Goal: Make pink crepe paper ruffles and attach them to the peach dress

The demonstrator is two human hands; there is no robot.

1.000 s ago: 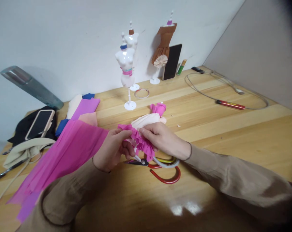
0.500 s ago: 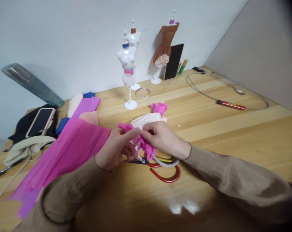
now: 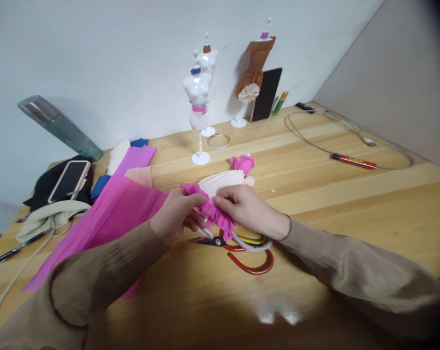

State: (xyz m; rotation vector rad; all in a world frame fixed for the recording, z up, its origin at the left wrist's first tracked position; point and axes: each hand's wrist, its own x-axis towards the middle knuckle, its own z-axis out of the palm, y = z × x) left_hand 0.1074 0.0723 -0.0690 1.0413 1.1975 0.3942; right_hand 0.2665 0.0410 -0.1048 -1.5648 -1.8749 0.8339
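Note:
Between my two hands is a strip of gathered pink crepe paper (image 3: 220, 218). My left hand (image 3: 176, 214) pinches its left part between thumb and fingers. A narrow white strip (image 3: 205, 232) hangs just below those fingers. My right hand (image 3: 245, 206) pinches the ruffle's upper right edge, its fingers curled. Under the ruffle lie scissors with red handles (image 3: 256, 268), their dark blades pointing left. A grey ring-shaped band (image 3: 252, 247) overlaps the handles. Just beyond my hands rest a cream gathered piece (image 3: 221, 182) and a crumpled pink piece (image 3: 243, 164).
Small white mannequins (image 3: 198, 92) stand by the wall, one in a brown paper dress (image 3: 256, 63). Pink crepe sheets (image 3: 132, 199) spread on the left, near a phone (image 3: 69, 181) and a leaning bottle (image 3: 59, 126). A looped cable (image 3: 307, 138) and a red battery-like cylinder (image 3: 353, 161) lie right.
My fingertips have moved slightly apart, and more of the pink ruffle shows between them. The whole view has shifted a little, so things appear further right.

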